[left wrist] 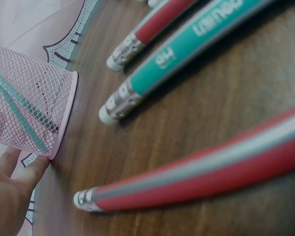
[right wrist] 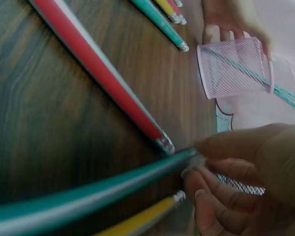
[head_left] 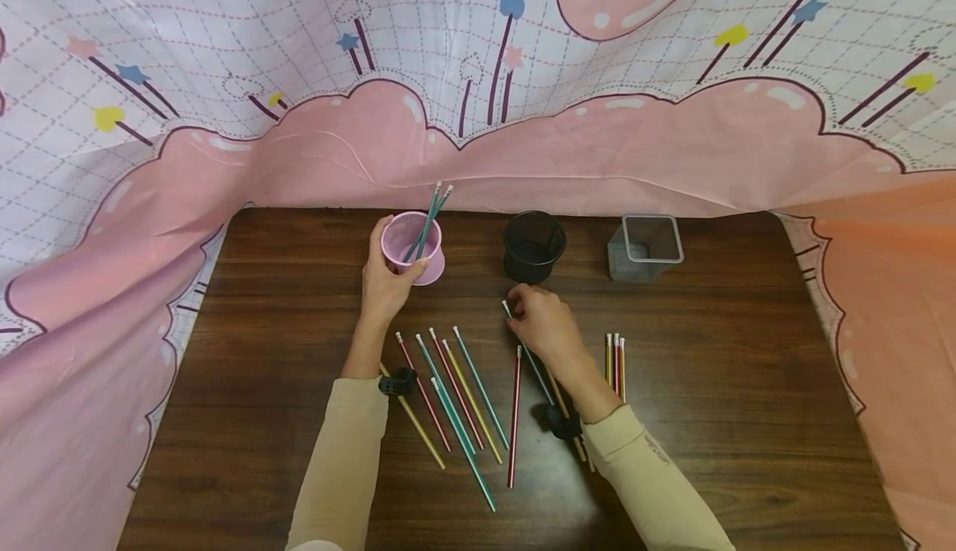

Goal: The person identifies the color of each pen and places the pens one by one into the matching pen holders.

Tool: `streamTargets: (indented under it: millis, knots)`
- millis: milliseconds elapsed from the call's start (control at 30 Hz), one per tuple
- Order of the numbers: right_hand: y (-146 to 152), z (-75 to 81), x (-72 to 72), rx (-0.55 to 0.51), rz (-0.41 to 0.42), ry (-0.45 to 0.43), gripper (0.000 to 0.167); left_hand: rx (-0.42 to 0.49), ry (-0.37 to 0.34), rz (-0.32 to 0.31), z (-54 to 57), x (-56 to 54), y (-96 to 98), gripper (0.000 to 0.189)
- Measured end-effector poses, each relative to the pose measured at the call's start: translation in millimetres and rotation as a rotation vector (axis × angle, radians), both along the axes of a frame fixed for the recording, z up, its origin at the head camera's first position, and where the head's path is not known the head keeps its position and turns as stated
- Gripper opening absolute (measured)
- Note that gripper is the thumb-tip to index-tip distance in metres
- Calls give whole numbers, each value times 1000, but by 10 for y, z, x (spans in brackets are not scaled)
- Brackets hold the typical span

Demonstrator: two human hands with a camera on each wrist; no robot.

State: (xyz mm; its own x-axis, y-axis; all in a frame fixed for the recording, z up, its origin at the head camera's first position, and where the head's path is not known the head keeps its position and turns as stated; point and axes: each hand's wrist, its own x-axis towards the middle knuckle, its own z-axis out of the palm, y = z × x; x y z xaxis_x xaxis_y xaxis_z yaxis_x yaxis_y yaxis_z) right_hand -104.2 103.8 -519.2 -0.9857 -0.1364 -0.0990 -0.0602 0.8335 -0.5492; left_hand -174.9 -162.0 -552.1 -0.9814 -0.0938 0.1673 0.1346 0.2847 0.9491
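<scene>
My left hand (head_left: pixel 383 284) grips a pink mesh pencil cup (head_left: pixel 431 274), thumb on the near side and fingers round its left. Two green pencils (head_left: pixel 429 223) lean inside it, eraser ends up. My right hand (head_left: pixel 551 327) pinches a green pencil (head_left: pixel 534 368) close to its white eraser; the right wrist view shows thumb and fingertips at that end. Just beyond this hand stands a black mesh cup (head_left: pixel 529 269). A yellow pencil (right wrist: pixel 147 216) and a red pencil (right wrist: pixel 101 69) lie near the pinched one. My right forearm partly covers the pencils beneath it.
Several red, green and yellow pencils (head_left: pixel 466 393) lie loosely on the dark wooden table (head_left: pixel 747 451) between my arms. Right of my right arm lies a small group of pencils (head_left: pixel 616 360). A clear square cup (head_left: pixel 644 260) stands at the back right. Patterned cloth (head_left: pixel 478 161) hangs behind the table.
</scene>
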Motion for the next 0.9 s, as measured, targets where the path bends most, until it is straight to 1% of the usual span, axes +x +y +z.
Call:
streamTargets:
  millis: [67,167,333,433,600,667,733,833,900]
  knots:
    - [-34,-4,-2,64,3,12,37,-6,-3,4,10,-5,-2,88]
    - [-78,-10,1,129,-5,35,36,5,1,0,23,-8,-1,88]
    - [-121,-12,6,159,-4,80,36,22,10,1,30,-4,-5,87]
    - [-108,-20,12,153,-4,81,37,25,8,2,19,-1,2,87]
    - [-32,-36,24,95,-14,49,42,45,6,-28,-7,-6,30,89]
    - [-7,-26,16,68,-6,56,42,59,15,-29,-12,-11,29,89]
    - [6,1,0,48,3,82,42,68,27,-24,-12,-15,14,89]
    - [29,80,-18,13,4,130,42,80,50,-29,22,-6,8,90]
    - [47,147,-24,-15,2,147,42,81,58,-40,111,30,20,88]
